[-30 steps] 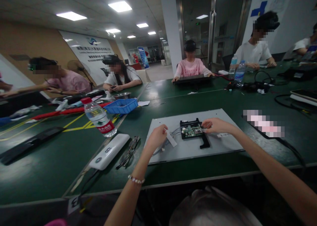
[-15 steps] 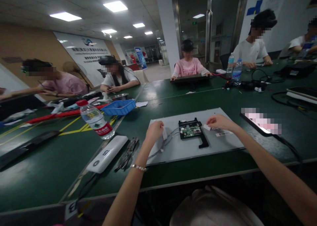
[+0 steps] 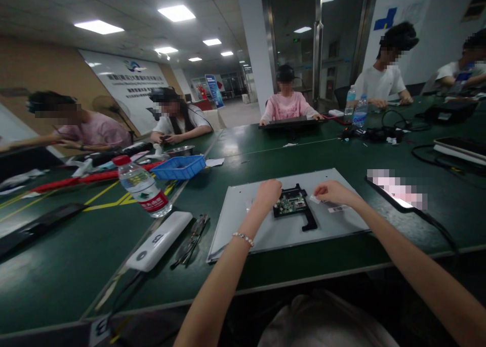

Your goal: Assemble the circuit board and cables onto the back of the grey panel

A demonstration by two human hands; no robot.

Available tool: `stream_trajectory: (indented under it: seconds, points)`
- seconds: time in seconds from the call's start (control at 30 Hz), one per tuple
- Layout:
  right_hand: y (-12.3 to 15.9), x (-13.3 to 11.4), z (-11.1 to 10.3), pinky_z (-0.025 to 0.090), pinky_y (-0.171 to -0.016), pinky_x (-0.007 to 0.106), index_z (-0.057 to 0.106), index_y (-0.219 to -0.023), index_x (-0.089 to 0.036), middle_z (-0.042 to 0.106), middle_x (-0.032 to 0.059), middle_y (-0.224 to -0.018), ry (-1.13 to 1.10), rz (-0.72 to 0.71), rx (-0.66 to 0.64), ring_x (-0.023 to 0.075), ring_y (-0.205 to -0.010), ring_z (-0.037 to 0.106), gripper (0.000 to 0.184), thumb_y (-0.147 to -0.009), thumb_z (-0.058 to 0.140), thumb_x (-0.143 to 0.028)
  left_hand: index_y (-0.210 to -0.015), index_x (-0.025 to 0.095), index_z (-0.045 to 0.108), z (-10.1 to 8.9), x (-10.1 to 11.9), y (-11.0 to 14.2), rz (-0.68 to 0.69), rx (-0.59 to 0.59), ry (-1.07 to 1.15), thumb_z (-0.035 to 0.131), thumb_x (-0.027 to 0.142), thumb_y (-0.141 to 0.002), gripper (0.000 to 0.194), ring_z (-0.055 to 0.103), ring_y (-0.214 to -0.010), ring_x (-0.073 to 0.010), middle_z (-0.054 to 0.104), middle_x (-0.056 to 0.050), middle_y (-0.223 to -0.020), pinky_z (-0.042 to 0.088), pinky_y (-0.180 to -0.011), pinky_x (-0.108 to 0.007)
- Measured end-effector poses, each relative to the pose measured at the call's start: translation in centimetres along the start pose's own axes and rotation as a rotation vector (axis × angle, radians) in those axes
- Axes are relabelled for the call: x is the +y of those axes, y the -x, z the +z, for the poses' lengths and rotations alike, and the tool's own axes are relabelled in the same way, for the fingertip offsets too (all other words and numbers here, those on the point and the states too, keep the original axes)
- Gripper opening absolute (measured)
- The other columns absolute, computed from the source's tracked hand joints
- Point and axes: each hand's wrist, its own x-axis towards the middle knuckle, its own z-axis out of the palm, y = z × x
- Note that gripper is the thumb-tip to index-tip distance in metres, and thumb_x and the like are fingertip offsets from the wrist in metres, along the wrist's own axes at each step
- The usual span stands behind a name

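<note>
Head view, read left to right around the grey panel (image 3: 273, 235). Left of the panel, a water bottle (image 3: 143, 189) and a white power bank (image 3: 161, 240); beyond them, toward the panel's far left, a blue tray (image 3: 190, 171); near its left edge, a pair of glasses (image 3: 191, 240). Over the panel's left half, the left hand (image 3: 269, 194), with fingers bunched at the upper left of a black bracket (image 3: 309, 221); impossible to say whether gripping its edge or only touching. Near the panel's middle, the circuit board (image 3: 290, 204) inside that bracket, just right of the left hand and nearer the body, with its long axis roughly along the panel's long side. Left hand nearer, overlapping the bracket in view. Over the panel's right half, the right hand (image 3: 331, 191), a small gap from the bracket, apparently pinching a small white scrap (image 3: 315, 199). Below its wrist, a barcode label (image 3: 337, 208), too small to read. Right of the panel, a phone (image 3: 397, 194) with a blocked-out screen. Hidden: the bracket's upper left corner, behind fingers; a strip of panel, behind the left forearm.
</note>
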Motion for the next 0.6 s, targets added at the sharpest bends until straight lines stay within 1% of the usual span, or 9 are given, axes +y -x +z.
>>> stream_trajectory:
  seconds: [0.1, 0.2, 0.33, 0.47, 0.6]
  points:
    - [-0.1, 0.2, 0.1, 0.048, -0.077, 0.028, 0.069, -0.09, -0.015, 0.071, 0.0073, -0.088, 0.01, -0.013, 0.006, 0.0184, -0.082, 0.065, 0.019, -0.076, 0.059, -0.023, -0.087, 0.013, 0.07, 0.1, -0.2, -0.2, -0.008, -0.007, -0.026, 0.046, 0.015, -0.087, 0.024, 0.065, -0.09, -0.0235, 0.068, -0.016, -0.091, 0.048, -0.079, -0.032]
    - [-0.2, 0.3, 0.1, 0.048, -0.077, 0.027, 0.069, -0.09, -0.015, 0.071, 0.007, -0.089, 0.006, -0.015, -0.001, 0.0184, -0.084, 0.065, 0.02, -0.076, 0.059, -0.023, -0.088, 0.013, 0.07, -0.2, 0.0, -0.4, -0.003, 0.006, -0.052, 0.045, 0.016, -0.088, 0.025, 0.064, -0.092, -0.0235, 0.068, -0.016, -0.092, 0.048, -0.081, -0.032]
    - [-0.2, 0.1, 0.1, 0.048, -0.077, 0.027, 0.069, -0.09, -0.015, 0.071, 0.007, -0.091, -0.008, 0.001, -0.016, 0.0181, -0.084, 0.065, 0.019, -0.075, 0.059, -0.022, -0.092, 0.011, 0.069, -0.4, 1.5, -0.9, 0.052, 0.046, -0.072, 0.042, 0.015, -0.09, 0.027, 0.062, -0.097, -0.0245, 0.066, -0.017, -0.096, 0.047, -0.084, -0.035]
    - [-0.2, -0.1, 0.0, 0.048, -0.077, 0.027, 0.069, -0.09, -0.016, 0.071, 0.007, -0.09, 0.0, -0.008, -0.008, 0.0183, -0.082, 0.066, 0.018, -0.075, 0.059, -0.021, -0.089, 0.011, 0.069, 0.0, 3.3, -1.6, 0.106, 0.047, -0.076, 0.046, 0.011, -0.087, 0.023, 0.062, -0.097, -0.0241, 0.067, -0.016, -0.093, 0.046, -0.085, -0.034]
    - [-0.2, -0.1, 0.1, 0.049, -0.077, 0.027, 0.069, -0.089, -0.017, 0.072, 0.0063, -0.088, 0.007, -0.001, 0.001, 0.0185, -0.081, 0.066, 0.018, -0.074, 0.06, -0.02, -0.087, 0.012, 0.07, 0.2, 4.1, -1.8, 0.131, 0.037, -0.073, 0.048, 0.01, -0.085, 0.021, 0.064, -0.093, -0.024, 0.068, -0.015, -0.091, 0.046, -0.083, -0.033]
